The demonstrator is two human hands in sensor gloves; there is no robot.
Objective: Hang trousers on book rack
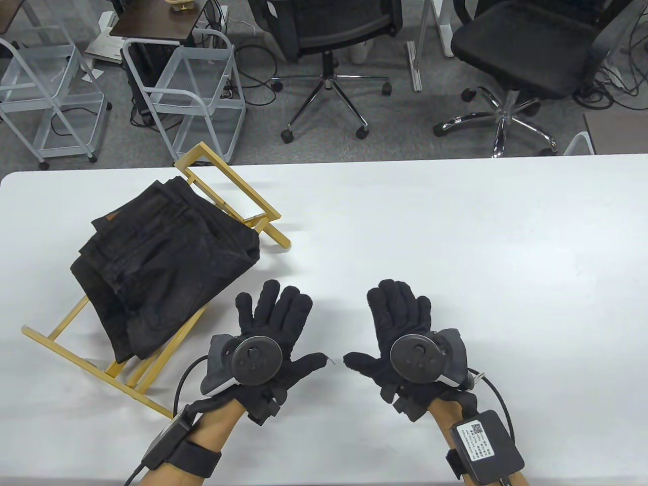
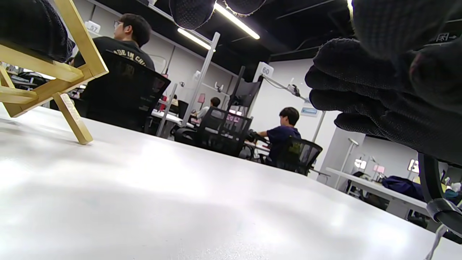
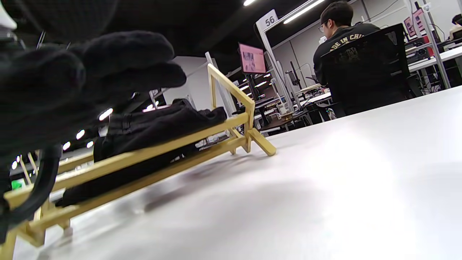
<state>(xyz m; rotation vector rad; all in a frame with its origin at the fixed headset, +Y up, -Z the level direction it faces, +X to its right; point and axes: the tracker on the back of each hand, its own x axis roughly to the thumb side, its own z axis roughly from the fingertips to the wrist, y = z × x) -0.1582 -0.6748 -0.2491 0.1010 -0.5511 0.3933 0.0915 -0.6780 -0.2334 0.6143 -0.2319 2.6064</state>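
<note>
Spreading across most of the table view, the white table [image 1: 455, 243] carries everything in play. On its left part lies the yellow wooden book rack [image 1: 152, 364], a long frame set at a slant, its far end [image 1: 202, 157] reaching the table's back edge. Draped over the rack's middle are the folded black trousers [image 1: 162, 263], their cloth spilling over the rails on both sides; the right wrist view shows them lying along the upper rail [image 3: 151, 126]. Nearer the bottom edge, the left hand [image 1: 268, 334] lies palm down with fingers spread flat, just right of the rack's near end and not touching rack or trousers. The right hand [image 1: 405, 334] lies the same way, flat and splayed, holding nothing. The two thumbs point toward each other with a small gap of bare tabletop between.
</note>
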